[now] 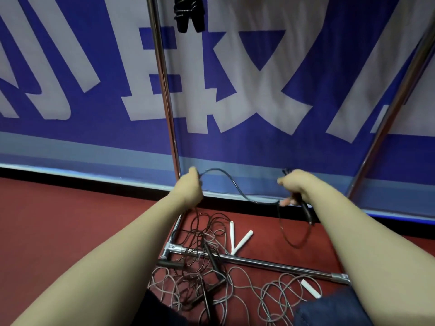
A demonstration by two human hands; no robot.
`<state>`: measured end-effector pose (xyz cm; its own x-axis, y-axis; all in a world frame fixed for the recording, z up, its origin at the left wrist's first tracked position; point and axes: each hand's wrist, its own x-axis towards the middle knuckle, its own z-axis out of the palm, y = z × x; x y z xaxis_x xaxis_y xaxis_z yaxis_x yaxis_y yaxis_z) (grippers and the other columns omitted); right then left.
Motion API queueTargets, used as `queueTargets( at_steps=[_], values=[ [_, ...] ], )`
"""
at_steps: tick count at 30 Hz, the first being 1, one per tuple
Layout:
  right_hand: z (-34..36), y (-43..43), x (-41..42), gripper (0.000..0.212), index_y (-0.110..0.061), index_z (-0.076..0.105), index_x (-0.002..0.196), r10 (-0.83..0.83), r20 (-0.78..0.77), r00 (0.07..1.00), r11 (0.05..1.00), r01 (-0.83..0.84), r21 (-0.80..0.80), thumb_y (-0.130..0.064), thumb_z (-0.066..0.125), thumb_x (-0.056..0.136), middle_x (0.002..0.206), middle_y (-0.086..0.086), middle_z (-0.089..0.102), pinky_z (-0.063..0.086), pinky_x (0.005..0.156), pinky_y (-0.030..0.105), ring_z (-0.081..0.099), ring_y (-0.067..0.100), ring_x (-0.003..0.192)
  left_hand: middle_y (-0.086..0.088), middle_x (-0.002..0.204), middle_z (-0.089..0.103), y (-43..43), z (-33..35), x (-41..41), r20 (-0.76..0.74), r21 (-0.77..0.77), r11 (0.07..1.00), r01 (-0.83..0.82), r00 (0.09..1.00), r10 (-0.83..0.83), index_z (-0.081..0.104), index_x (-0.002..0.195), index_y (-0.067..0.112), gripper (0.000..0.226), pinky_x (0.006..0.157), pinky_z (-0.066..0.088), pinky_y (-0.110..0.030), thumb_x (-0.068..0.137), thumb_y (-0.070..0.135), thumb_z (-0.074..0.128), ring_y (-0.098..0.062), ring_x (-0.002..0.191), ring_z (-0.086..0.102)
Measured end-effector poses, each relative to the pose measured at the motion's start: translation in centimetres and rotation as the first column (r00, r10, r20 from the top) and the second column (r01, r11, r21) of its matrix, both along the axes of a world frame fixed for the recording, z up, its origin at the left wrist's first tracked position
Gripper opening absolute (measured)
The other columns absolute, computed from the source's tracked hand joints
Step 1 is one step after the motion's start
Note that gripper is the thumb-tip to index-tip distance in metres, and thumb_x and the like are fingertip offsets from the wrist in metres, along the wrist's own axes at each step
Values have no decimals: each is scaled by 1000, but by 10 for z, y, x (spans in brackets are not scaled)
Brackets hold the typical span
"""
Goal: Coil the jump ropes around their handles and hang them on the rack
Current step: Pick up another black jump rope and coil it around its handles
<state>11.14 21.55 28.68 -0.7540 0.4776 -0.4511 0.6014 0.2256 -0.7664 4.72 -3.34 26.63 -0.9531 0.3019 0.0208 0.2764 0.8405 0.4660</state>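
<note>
Arcing between the two hands, a thin black jump rope (231, 182) rises out of the left hand (189, 188), dips toward the base of the wall and runs into the right hand (295, 185). The left hand's fingers are curled into a fist round the cord, and more of it trails from under that fist to the floor (70, 220). The right hand is closed round the black handles (306, 211), which poke out above and below the fist. A dark loop of cord hangs beneath them, just clear of the floor.

Both hands are held in front of the rack (164, 90), low between its two chrome uprights and above its base bar. Under the forearms a tangle of ropes (200, 243), dark and grey, lies across that bar with white handles (242, 241) and more black ones among it. A coiled black rope (186, 15) hangs at the top edge, cut off by the frame. How many turns sit on the held handles cannot be made out, since the fingers face away. Which cords in the tangle belong to which handles is also unclear.
</note>
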Motion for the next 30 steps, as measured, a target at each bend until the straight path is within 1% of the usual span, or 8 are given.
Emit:
queueTargets(
  at_steps=[4, 7, 10, 13, 18, 22, 26, 30],
  values=[
    [8, -12, -1, 25, 0, 60, 114, -14, -299, 954, 997, 35, 65, -17, 49, 99, 87, 11, 67, 37, 34, 20, 57, 17, 37, -17, 96, 65, 15, 22, 11, -255, 277, 960, -44, 960, 117, 45, 105, 6, 8, 75, 51, -52, 99, 6, 39, -39, 84, 60],
    [35, -37, 7, 23, -10, 66, 117, 174, -529, 831, 973, -229, -40, -18, 53, 99, 115, 2, 69, 36, 39, 19, 50, 9, 41, -9, 99, 64, 33, 40, 29, -438, 320, 928, 190, 898, -33, 69, 111, 11, 19, 77, 50, -42, 97, 11, 55, -28, 86, 60],
    [50, -51, 15, 26, -13, 61, 124, 345, -525, 778, 899, -435, -52, -13, 48, 102, 92, 4, 72, 38, 41, 21, 48, 11, 43, -6, 92, 48, 42, 50, 36, -529, 298, 905, 303, 842, -107, 75, 106, 11, 17, 70, 40, -29, 93, 12, 65, -18, 79, 49],
    [54, -53, 20, 24, -2, 69, 102, 499, -442, 745, 857, -499, 128, -20, 53, 100, 79, 10, 71, 39, 45, 22, 46, 14, 48, -1, 95, 44, 40, 52, 31, -507, 320, 915, 244, 860, -52, 71, 107, 4, 20, 70, 33, -13, 90, 0, 61, -15, 81, 46],
    [59, -55, 24, 29, -9, 66, 76, 486, -484, 728, 860, -496, 118, -30, 62, 96, 61, -2, 47, 32, 43, 19, 37, 10, 46, -1, 93, 51, 39, 39, 23, -360, 336, 927, 169, 932, -39, 65, 98, 4, 11, 65, 32, -12, 91, 4, 57, -19, 81, 51],
    [73, -55, 22, 25, -11, 58, 80, 173, -722, 670, 881, -433, -190, -23, 51, 102, 60, -4, 50, 26, 37, 17, 35, 6, 41, -6, 84, 71, 37, 23, 17, -14, 311, 936, 168, 985, -172, 69, 83, 6, 9, 73, 51, -28, 88, 10, 62, -21, 78, 64],
    [103, -44, 26, 26, -13, 57, 84, -223, -856, 467, 693, -542, -476, -26, 44, 103, 64, -4, 54, 30, 46, 19, 41, 7, 49, 6, 72, 71, 25, -10, 20, 341, 46, 908, 417, 848, -406, 73, 85, 6, 12, 77, 52, -25, 84, 0, 63, -8, 71, 64],
    [115, -31, 31, 29, -15, 55, 83, -492, -794, 357, 559, -570, -603, -29, 41, 104, 63, -6, 52, 29, 47, 17, 39, 6, 50, -8, 97, 71, 10, -40, 19, 691, -159, 816, 556, 653, -310, 71, 99, 10, 9, 94, 52, -39, 91, 12, 66, -20, 96, 67]
  ],
)
